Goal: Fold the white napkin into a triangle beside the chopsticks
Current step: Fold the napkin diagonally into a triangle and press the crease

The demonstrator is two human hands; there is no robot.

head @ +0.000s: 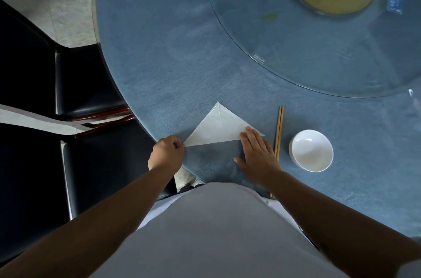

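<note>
Closest in, two bare forearms reach out over a grey shirt front. The left hand (167,153) sits at about nine o'clock of the work area, right at the table's curved rim, fingers curled and pinched together on the near-left corner of the white napkin (217,127). The right hand (257,154) lies flat and spread, fingers apart, fingertips pressing down the napkin's right corner, gripping nothing.

And there's the napkin itself: already a clean triangle, long edge toward the person, apex pointing to twelve o'clock, a faint crease running down from the tip. It lies on the blue tablecloth (159,61), just left of the chopsticks (279,132) and not touching them.

It looks thin, light and limp (a breath would shift it, I'd judge), so it should be held at the corners and smoothed with flat fingers rather than lifted by the middle.

The chopsticks are slim pale wood, laid parallel, pointing to twelve. At three o'clock of them sits a glossy white bowl (311,151), round and smooth. Farther out, a clear glass turntable (262,38) rides on a brass-coloured disc. At nine to ten o'clock, dark padded chairs (86,86) stand against the table.
</note>
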